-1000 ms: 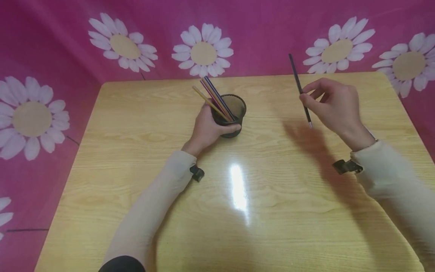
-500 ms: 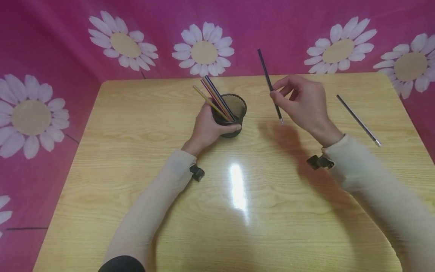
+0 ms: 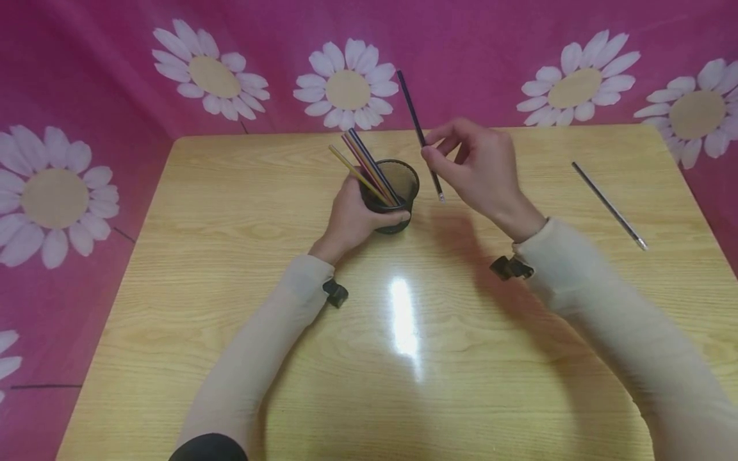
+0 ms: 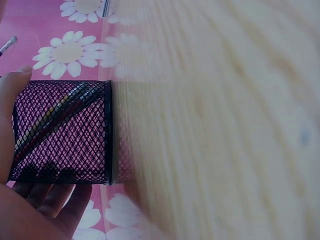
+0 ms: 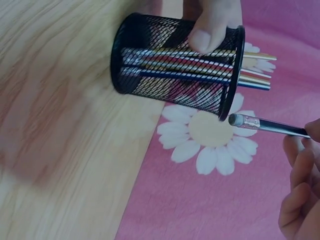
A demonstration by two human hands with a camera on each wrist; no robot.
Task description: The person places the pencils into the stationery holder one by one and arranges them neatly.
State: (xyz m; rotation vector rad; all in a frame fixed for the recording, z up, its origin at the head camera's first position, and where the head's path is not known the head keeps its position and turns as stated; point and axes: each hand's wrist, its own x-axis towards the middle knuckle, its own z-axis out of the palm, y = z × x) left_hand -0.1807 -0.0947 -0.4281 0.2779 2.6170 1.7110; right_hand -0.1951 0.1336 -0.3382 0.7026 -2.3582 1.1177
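Note:
My left hand [image 3: 353, 214] grips a black mesh pencil cup [image 4: 65, 132] round its side, thumb along the near face. Several coloured pencils [image 3: 368, 168] lean to the left inside the cup and stick out over its rim. My right hand [image 3: 481, 166] pinches a black pencil [image 3: 412, 109] between thumb and fingertips, to the right of the cup and above the table. Its metal-capped eraser end [image 5: 244, 121] points down, close beside the cup's rim in the right wrist view.
A second dark pencil [image 3: 609, 205] with a silver ferrule lies on the wooden table [image 3: 288, 384] at the right. A pink cloth [image 3: 461, 38] with white flowers hangs behind the table and along its left side.
My right hand has carried the black pencil leftward to the cup, and the pencil lying at the right has come into view from behind the arm. My left hand stays on the cup.

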